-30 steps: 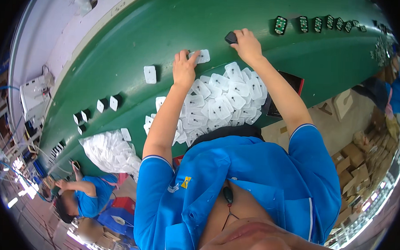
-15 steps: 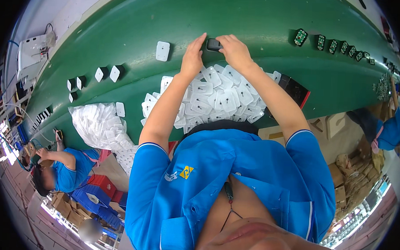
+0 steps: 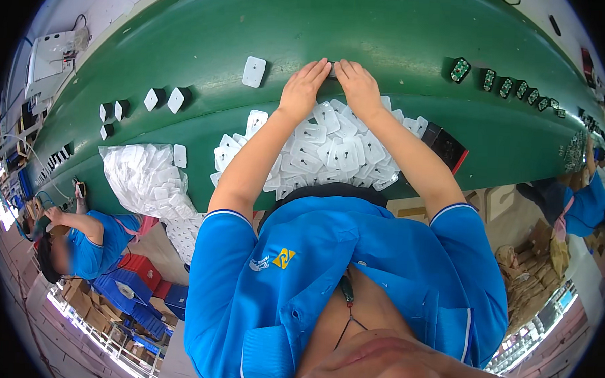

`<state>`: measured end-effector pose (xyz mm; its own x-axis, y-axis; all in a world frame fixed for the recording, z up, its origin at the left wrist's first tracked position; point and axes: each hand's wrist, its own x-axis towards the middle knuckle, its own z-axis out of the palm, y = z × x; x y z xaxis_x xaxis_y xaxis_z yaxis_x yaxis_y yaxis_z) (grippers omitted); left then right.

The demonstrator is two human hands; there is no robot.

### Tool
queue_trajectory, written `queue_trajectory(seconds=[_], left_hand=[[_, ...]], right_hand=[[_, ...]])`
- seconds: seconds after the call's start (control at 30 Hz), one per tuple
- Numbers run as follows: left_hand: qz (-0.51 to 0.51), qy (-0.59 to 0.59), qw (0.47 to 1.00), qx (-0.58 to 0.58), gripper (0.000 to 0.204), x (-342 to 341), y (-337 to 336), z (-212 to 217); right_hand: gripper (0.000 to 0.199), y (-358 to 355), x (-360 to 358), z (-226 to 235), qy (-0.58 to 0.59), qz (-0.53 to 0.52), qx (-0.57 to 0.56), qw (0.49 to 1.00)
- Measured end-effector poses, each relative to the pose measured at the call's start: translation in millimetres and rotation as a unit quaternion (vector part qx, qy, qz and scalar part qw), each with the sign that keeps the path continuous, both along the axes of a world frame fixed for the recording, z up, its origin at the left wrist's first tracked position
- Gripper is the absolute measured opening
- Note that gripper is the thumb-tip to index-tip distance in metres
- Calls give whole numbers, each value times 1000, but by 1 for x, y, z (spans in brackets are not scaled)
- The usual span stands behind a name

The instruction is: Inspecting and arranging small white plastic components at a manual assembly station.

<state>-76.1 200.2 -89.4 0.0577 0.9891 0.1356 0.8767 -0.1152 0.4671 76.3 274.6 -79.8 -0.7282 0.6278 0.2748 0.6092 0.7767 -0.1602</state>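
A small black rectangular case [image 3: 332, 70] lies on the green work surface, mostly covered by my hands. My left hand [image 3: 301, 89] closes on its left side, fingers together and pointing away. From the other side my right hand [image 3: 359, 90] grips it the same way. Only a dark strip of the case shows between the fingertips. Nearer to me, under my forearms, lies a heap of white plastic covers [image 3: 345, 150], each with a small dark mark. One white-topped unit [image 3: 254, 72] stands by itself to the left of my hands.
Several white-faced black units [image 3: 178, 100] stand at the left, beyond a plastic bag of white covers [image 3: 141, 175]. At the right runs a row of black cases with green circuit boards [image 3: 460, 70]. A black box [image 3: 445, 148] sits beside the heap. Co-workers [image 3: 87, 244] sit at both sides.
My left hand has moved right and onto the case, which showed plainly between my hands before. My right hand has shifted slightly nearer me. The whole view has tilted a little.
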Motion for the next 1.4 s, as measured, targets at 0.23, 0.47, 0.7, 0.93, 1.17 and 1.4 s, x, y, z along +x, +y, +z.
queue_trajectory(seconds=[0.23, 0.47, 0.7, 0.93, 1.17, 1.4], left_hand=[[-22, -75, 997, -6, 52, -17, 5, -6], [-34, -191, 981, -27, 51, -25, 11, -1], [-27, -105, 994, -13, 50, -21, 3, -7], [-23, 28, 999, -16, 47, -13, 5, 1], [14, 114, 993, 36, 55, 0, 3, -3], [117, 133, 984, 14, 30, 26, 26, -27]], right_hand=[[32, 12, 0, 7, 7, -18, -129, 991], [32, 14, 1, 9, 80, -25, -177, 981], [31, 1, -2, 4, 95, -20, -142, 985], [31, 3, -1, -4, 81, -3, -84, 993], [33, 10, -2, 1, 88, 13, -126, 988], [28, 46, -1, 6, 108, -4, -369, 923]])
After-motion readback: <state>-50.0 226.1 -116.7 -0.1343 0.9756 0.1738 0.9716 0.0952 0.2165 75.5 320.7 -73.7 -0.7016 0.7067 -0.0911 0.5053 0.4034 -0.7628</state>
